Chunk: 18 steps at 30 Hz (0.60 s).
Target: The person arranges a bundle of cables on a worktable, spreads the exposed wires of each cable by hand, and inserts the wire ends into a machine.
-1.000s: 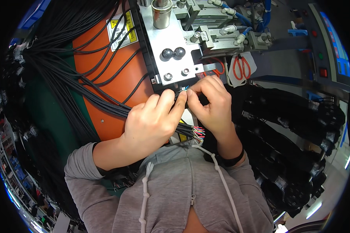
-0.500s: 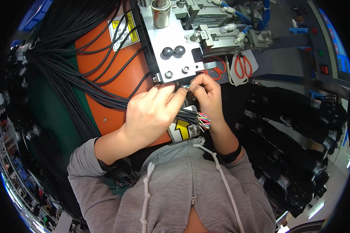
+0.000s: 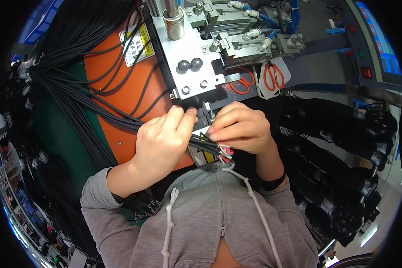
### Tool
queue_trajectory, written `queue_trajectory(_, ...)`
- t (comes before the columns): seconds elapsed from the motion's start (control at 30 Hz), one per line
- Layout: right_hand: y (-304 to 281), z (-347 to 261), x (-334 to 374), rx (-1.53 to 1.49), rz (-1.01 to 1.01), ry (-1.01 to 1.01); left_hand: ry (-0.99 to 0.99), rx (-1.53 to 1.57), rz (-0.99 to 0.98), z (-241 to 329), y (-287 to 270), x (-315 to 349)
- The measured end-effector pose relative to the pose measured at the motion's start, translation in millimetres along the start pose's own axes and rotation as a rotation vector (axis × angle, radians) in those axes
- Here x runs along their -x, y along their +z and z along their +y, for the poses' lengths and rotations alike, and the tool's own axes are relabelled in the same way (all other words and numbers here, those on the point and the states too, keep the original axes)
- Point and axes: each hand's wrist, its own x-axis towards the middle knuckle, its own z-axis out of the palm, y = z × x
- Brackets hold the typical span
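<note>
A bundle of black cables (image 3: 204,144) passes beneath my left hand (image 3: 165,136), whose fingers are curled around it. Its stripped ends fan out in thin coloured wires (image 3: 226,153), red, white, green and blue among them. My right hand (image 3: 243,127) is closed, thumb and fingertips together right beside the cables just above those wires. Its fingers cover the exact spot they grip. Between my two hands lies a small dark metal fixture block (image 3: 204,117), below the silver machine plate (image 3: 194,73). My left fingertips come close to this block.
Red-handled scissors (image 3: 273,77) lie on the right behind the hands. Pneumatic cylinders (image 3: 250,49) with blue hoses stand at the back. Long black cables (image 3: 71,85) spread over an orange panel (image 3: 120,105) on the left. Bundled black cables (image 3: 330,134) hang at the right.
My right hand has come down from under the machine plate to the cable ends. The left hand has moved slightly downward and left, and the fixture block now shows between them.
</note>
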Motion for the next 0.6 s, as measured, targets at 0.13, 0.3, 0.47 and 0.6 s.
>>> queue_trajectory(0.13,-3,-9,-2,0.006,-0.096,-0.096,0.076,0.122,0.022,1,-3,-6)
queue_trajectory(0.3,0,-14,0,0.076,0.053,-0.058,0.198,0.178,0.128,-4,-5,-13)
queue_trajectory(0.47,4,-16,4,0.09,0.213,0.115,0.261,0.242,0.331,-4,-8,-15)
queue_trajectory(0.6,22,-26,-9,0.112,0.249,0.166,0.219,0.312,0.2,-4,-7,-10)
